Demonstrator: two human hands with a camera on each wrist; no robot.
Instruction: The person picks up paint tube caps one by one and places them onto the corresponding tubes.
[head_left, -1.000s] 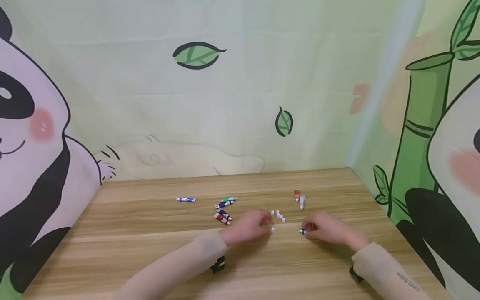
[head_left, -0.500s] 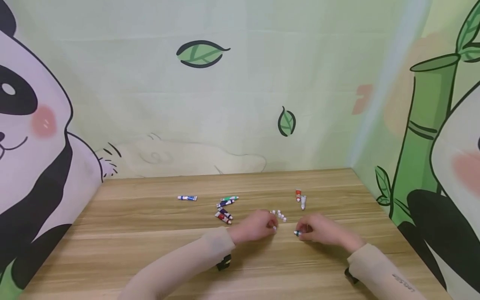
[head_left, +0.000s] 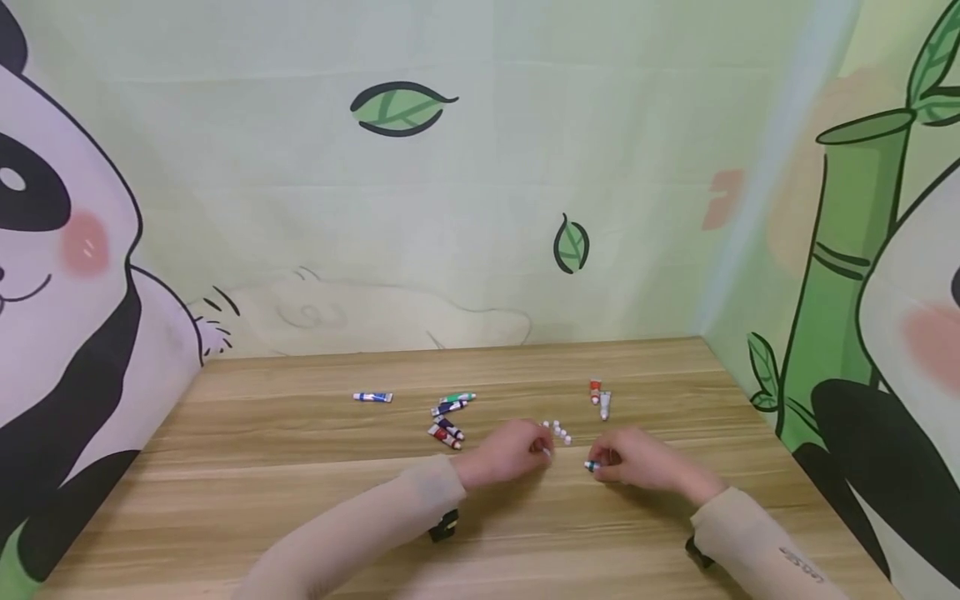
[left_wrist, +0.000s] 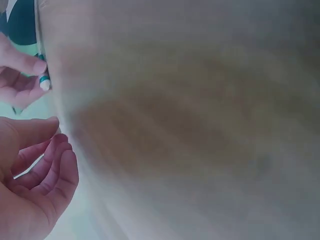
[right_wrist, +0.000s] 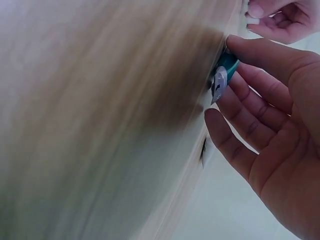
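Between thumb and fingertips, my left hand [head_left: 510, 452] pinches a small white cap [right_wrist: 252, 21], low over the table. My right hand [head_left: 637, 457] grips a little teal paint tube [right_wrist: 227, 65] by its body; the tube's white tip [left_wrist: 45, 83] points left toward the left hand. A short gap separates the cap from the tube. Just behind the two hands lies a small cluster of white caps [head_left: 558, 431], partly overlapped by the left hand in the head view.
Left of the hands lie several paint tubes: green [head_left: 458, 398], dark blue [head_left: 449, 408], purple [head_left: 449, 427] and red [head_left: 444, 437]. A blue tube [head_left: 372, 397] lies farther left. Behind the right hand are an orange-red tube [head_left: 595, 391] and a white one [head_left: 604, 405] on the wooden table [head_left: 300, 517].
My left hand has moved slightly right and picked up the single white cap from the table. My right hand has shifted left with the teal tube, narrowing the space between the hands.
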